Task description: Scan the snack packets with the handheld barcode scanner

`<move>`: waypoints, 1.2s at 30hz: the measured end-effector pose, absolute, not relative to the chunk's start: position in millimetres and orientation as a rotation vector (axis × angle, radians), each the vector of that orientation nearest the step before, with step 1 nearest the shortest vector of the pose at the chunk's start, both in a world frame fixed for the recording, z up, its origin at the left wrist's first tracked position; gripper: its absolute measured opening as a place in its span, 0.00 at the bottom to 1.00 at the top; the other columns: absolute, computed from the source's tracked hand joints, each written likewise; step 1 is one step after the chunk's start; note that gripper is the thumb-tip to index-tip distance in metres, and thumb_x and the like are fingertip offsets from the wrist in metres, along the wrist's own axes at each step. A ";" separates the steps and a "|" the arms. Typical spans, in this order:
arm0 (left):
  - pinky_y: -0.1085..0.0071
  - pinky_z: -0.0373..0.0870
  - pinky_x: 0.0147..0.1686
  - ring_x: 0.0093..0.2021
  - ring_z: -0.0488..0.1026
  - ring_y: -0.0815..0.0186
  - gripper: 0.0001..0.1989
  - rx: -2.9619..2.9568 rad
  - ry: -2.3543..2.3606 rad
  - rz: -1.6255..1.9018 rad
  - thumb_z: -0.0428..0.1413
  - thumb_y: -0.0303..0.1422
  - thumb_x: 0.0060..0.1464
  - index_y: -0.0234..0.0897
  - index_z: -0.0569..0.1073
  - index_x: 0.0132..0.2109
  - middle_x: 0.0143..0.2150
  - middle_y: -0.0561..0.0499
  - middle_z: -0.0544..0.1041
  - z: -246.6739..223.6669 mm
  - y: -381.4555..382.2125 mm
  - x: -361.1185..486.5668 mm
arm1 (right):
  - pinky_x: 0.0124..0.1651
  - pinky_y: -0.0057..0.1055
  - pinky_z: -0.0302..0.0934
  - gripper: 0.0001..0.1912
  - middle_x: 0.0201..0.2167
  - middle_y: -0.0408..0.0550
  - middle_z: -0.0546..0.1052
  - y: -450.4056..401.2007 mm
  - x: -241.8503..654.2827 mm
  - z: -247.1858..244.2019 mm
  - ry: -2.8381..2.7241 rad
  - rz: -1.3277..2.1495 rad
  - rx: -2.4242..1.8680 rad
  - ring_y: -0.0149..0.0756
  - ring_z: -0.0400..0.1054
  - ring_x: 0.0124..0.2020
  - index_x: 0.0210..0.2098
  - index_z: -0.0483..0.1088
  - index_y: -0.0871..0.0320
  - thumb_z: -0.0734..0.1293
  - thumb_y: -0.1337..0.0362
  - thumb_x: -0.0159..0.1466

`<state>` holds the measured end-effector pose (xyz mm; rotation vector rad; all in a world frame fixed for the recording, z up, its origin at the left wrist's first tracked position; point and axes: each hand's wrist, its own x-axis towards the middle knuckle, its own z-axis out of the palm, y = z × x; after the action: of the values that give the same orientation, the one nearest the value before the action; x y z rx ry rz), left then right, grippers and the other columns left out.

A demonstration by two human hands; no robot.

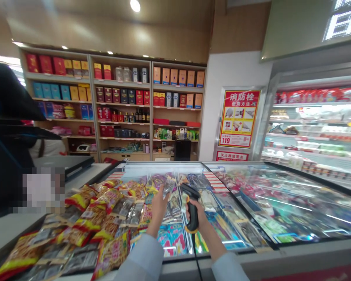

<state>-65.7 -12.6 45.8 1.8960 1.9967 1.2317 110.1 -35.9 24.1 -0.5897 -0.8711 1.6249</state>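
Note:
My right hand (195, 214) is wrapped round the grip of a black and yellow barcode scanner (193, 218), whose head points to the upper left and whose cable hangs down. To its left, my left hand (160, 203) holds a small clear and silver packet (169, 185) by its edge, in front of the scanner's head. Both hands are above the glass top of a chest freezer (175, 168). Red and yellow snack bags (95, 216) and dark silver packets (82, 259) lie heaped at the left.
A black device (8, 136) stands on the counter (0, 236) at the far left. Shelves of boxes and bottles (123, 95) line the back wall. A second glass-topped freezer section (283, 195) and a lit display fridge (316, 136) are at the right.

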 end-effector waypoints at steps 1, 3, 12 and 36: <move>0.69 0.67 0.42 0.44 0.76 0.60 0.25 1.886 1.997 1.243 0.51 0.35 0.60 0.42 0.61 0.63 0.45 0.45 0.79 46.7 -13.4 -67.0 | 0.12 0.22 0.53 0.16 0.16 0.38 0.69 -37.7 110.5 25.2 -0.868 1.606 -0.590 0.25 0.60 0.11 0.25 0.66 0.58 0.72 0.54 0.49; 0.69 0.67 0.43 0.45 0.76 0.60 0.26 1.858 2.005 1.267 0.51 0.35 0.60 0.43 0.58 0.65 0.47 0.45 0.79 49.6 -15.5 -69.6 | 0.12 0.23 0.53 0.15 0.16 0.38 0.69 -42.6 110.3 29.1 -0.862 1.552 -0.593 0.26 0.59 0.11 0.26 0.66 0.58 0.72 0.55 0.49; 0.67 0.68 0.46 0.48 0.75 0.59 0.28 1.934 1.952 1.297 0.50 0.36 0.61 0.49 0.55 0.66 0.53 0.47 0.76 56.2 -20.0 -69.4 | 0.13 0.24 0.55 0.15 0.15 0.39 0.70 -46.2 111.3 30.5 -0.918 1.643 -0.587 0.28 0.61 0.11 0.29 0.66 0.58 0.72 0.55 0.50; 0.69 0.66 0.49 0.50 0.74 0.61 0.30 1.906 1.951 1.304 0.51 0.34 0.60 0.46 0.53 0.67 0.56 0.47 0.74 62.2 -22.4 -68.6 | 0.12 0.22 0.53 0.14 0.16 0.38 0.69 -48.2 115.1 30.9 -0.882 1.641 -0.567 0.26 0.60 0.11 0.30 0.68 0.58 0.72 0.56 0.50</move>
<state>-68.6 -22.4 62.2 1.9060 1.9505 1.3037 115.1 -48.2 30.9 -0.5669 -0.8823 1.6410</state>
